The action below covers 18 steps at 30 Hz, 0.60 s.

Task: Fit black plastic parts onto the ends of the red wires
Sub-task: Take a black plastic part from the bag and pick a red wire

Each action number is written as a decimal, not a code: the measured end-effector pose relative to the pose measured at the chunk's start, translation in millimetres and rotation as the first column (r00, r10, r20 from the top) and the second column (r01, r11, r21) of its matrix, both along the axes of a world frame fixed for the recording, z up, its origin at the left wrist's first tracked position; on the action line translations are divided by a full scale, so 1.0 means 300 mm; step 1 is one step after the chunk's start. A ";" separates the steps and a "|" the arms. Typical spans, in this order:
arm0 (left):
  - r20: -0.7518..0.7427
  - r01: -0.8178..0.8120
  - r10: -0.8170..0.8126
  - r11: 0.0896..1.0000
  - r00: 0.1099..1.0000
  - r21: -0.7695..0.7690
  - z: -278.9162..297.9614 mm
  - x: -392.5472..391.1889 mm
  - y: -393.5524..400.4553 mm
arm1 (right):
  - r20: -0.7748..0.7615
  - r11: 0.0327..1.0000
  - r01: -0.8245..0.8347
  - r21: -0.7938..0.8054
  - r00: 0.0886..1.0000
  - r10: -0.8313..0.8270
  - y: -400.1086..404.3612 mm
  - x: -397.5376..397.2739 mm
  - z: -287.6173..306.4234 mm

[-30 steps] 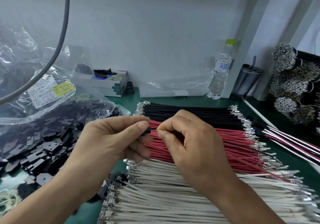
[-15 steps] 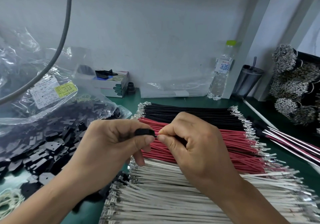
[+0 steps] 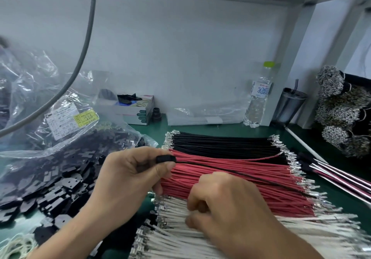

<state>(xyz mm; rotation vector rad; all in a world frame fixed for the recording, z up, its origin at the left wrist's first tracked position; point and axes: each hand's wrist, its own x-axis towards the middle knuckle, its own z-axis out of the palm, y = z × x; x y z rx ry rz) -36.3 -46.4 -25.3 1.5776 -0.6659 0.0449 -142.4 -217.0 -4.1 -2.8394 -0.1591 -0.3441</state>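
My left hand pinches a small black plastic part between thumb and forefinger, above the left end of the red wires. A thin dark wire runs from that part to the right across the red bundle and ends in a metal terminal. My right hand is lower, over the seam between the red wires and the white wires. Its fingers are curled and blurred, and what they touch is hidden. Loose black plastic parts spill from a clear bag on the left.
Black wires lie behind the red ones. At the back stand a box, a water bottle and a metal cup. Bundled terminals sit at the right, and finished leads beside them. A grey cable hangs on the left.
My right hand has let go at the black part and dropped down to the white wires. My left hand still holds the part, with a wire now trailing from it.
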 end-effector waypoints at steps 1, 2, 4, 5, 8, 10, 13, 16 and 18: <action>0.004 -0.002 0.002 1.000 1.000 -0.007 -0.002 0.001 0.000 | -0.003 1.000 0.006 0.016 1.000 -0.006 0.002 0.002 -0.005; 0.007 -0.013 0.013 1.000 1.000 -0.013 -0.002 0.002 0.000 | 0.004 1.000 0.000 0.020 1.000 0.000 0.000 0.003 -0.009; 0.014 -0.033 0.034 0.999 0.999 -0.019 0.000 0.007 0.001 | 0.021 0.999 -0.008 0.041 1.000 0.007 -0.008 -0.004 -0.008; 0.018 -0.035 0.035 0.999 0.999 -0.025 0.001 0.009 0.002 | 0.032 0.997 -0.008 0.074 0.999 0.006 -0.014 -0.008 -0.004; 0.015 -0.033 0.033 0.999 0.999 -0.027 0.002 0.013 0.006 | 0.056 0.981 -0.030 0.193 0.998 0.020 -0.042 -0.012 0.009; 0.015 -0.035 0.035 0.999 0.999 -0.014 0.003 0.015 0.007 | 0.103 0.962 -0.058 0.267 0.994 0.032 -0.058 -0.009 0.013; -0.007 -0.025 0.025 0.999 1.000 -0.027 0.008 0.014 0.010 | 0.231 0.946 -0.085 0.314 0.973 0.010 -0.065 -0.010 0.013; -0.045 -0.009 0.008 0.999 0.999 -0.038 0.015 0.006 0.012 | 0.340 0.940 -0.059 0.336 0.938 -0.062 -0.073 -0.011 0.005; -0.065 0.019 -0.022 0.999 0.998 -0.044 0.018 0.000 0.013 | 0.409 0.937 -0.045 0.347 0.906 -0.108 -0.077 -0.010 0.000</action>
